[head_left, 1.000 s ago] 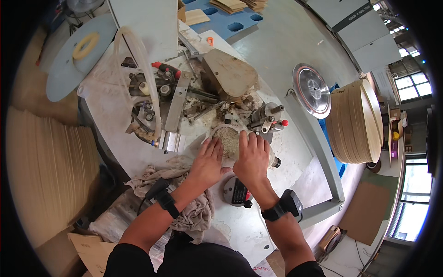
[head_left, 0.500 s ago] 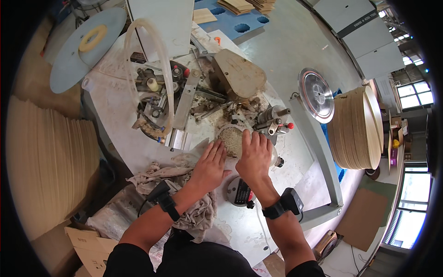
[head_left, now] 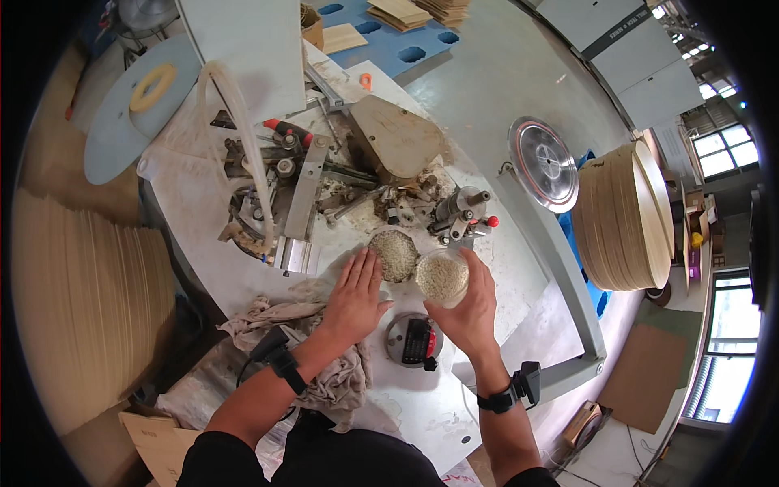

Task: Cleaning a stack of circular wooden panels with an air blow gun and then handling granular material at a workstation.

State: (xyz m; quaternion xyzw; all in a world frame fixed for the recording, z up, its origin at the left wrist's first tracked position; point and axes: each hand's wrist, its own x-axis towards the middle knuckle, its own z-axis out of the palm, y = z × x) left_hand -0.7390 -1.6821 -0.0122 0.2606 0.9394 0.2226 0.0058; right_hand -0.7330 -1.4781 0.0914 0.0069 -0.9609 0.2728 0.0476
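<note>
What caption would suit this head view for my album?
Right hand lifts a round disc off a speckled mould; left hand lies flat beside it.

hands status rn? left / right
Left hand: open, flat on the table, fingertips at a speckled disc.
Right hand: holding a round speckled disc.

Machine clutter (head_left: 381, 195) beyond hands; rag (head_left: 324, 357) nearside.
</note>
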